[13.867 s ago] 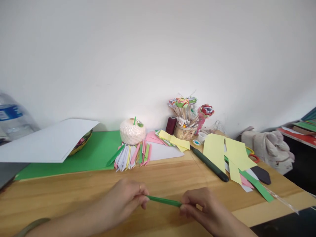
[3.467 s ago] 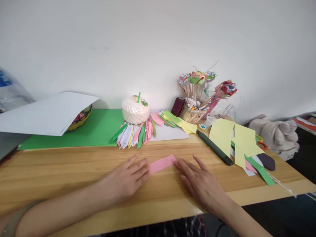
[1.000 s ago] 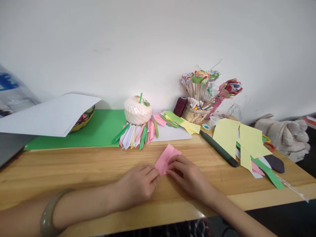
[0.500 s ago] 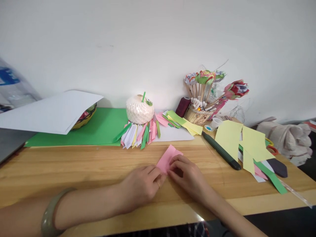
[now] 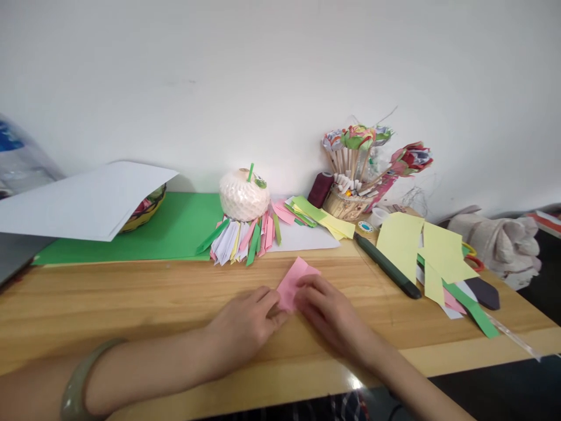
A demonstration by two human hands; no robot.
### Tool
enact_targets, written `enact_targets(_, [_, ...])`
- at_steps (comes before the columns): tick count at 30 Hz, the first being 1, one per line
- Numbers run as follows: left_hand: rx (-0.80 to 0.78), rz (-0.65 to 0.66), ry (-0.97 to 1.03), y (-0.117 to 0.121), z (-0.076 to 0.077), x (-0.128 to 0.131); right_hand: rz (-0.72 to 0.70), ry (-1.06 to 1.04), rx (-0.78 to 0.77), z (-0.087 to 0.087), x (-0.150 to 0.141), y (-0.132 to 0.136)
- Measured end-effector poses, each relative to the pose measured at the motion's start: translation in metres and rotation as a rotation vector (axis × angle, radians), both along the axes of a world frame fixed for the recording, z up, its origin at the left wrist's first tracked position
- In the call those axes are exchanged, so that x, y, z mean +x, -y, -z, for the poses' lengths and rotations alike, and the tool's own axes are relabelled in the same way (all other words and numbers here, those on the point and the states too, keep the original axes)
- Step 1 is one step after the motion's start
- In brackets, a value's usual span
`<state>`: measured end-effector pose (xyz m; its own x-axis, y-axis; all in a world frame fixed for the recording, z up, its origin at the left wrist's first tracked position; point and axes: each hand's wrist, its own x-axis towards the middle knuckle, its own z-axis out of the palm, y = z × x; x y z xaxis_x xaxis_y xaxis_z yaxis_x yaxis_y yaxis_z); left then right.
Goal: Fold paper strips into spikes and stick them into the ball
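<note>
Between my two hands, just above the wooden table (image 5: 184, 286), is a small folded piece of pink paper (image 5: 291, 280). My left hand (image 5: 249, 321), a bangle on its wrist, pinches the paper's lower left edge. On the other side, my right hand (image 5: 326, 307) has its bent fingers closed on the right part of the sheet, where a fold shows. My fingers hide the lower corner. Beyond the paper lies a row of folded paper strips (image 5: 239, 240) in white, pink, green and yellow, in front of a white foam-net-wrapped ball (image 5: 244, 196).
At right lie a dark green utility knife (image 5: 388, 266), yellow paper pieces (image 5: 401, 242), green strips and scissors (image 5: 473, 260). A basket of paper flowers (image 5: 348, 204) and a thread spool (image 5: 320, 189) stand by the wall. White sheets (image 5: 83, 202) and a green sheet (image 5: 184, 228) are at left.
My right fingers have shifted slightly and press closer against the pink paper. My left hand stays on its lower left edge. The whole view has moved a little.
</note>
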<state>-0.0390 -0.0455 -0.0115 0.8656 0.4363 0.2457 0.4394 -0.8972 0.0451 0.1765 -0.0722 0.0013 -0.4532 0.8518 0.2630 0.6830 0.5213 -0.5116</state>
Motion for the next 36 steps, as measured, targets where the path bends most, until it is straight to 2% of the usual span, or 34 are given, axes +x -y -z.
enact_targets(3, [0.146, 0.023, 0.010, -0.007, -0.004, 0.000, -0.108, 0.114, 0.069, -0.008, 0.004, 0.013])
enact_targets(6, [0.222, 0.030, 0.023, -0.012, -0.008, 0.000, -0.105, 0.194, 0.009, -0.017, -0.002, 0.026])
enact_targets(9, [0.156, 0.011, 0.036, -0.012, -0.007, -0.001, -0.111, 0.219, -0.106, -0.023, -0.014, 0.031])
enact_targets(13, [-0.018, 0.042, 0.063, -0.015, 0.001, -0.007, -0.095, 0.215, -0.139, -0.023, -0.024, 0.028])
enact_targets(18, [0.026, 0.075, 0.059, -0.021, 0.003, -0.010, -0.136, 0.172, -0.155, -0.029, -0.010, 0.016])
enact_targets(19, [0.051, 0.082, 0.054, -0.021, 0.002, -0.010, -0.107, 0.146, -0.169, -0.030, -0.007, 0.012])
enact_targets(23, [0.159, 0.155, 0.042, -0.020, 0.000, -0.012, 0.222, 0.123, -0.180, -0.029, 0.000, -0.008])
enact_targets(24, [0.177, 0.166, 0.039, -0.020, -0.001, -0.013, 0.249, 0.133, -0.191, -0.027, 0.000, -0.013])
enact_targets(31, [0.173, 0.235, -0.012, -0.026, -0.014, -0.015, 0.276, 0.136, -0.236, -0.020, -0.016, -0.033])
enact_targets(36, [0.138, 0.265, -0.001, -0.034, -0.018, -0.018, 0.214, 0.120, -0.135, -0.010, -0.016, -0.032])
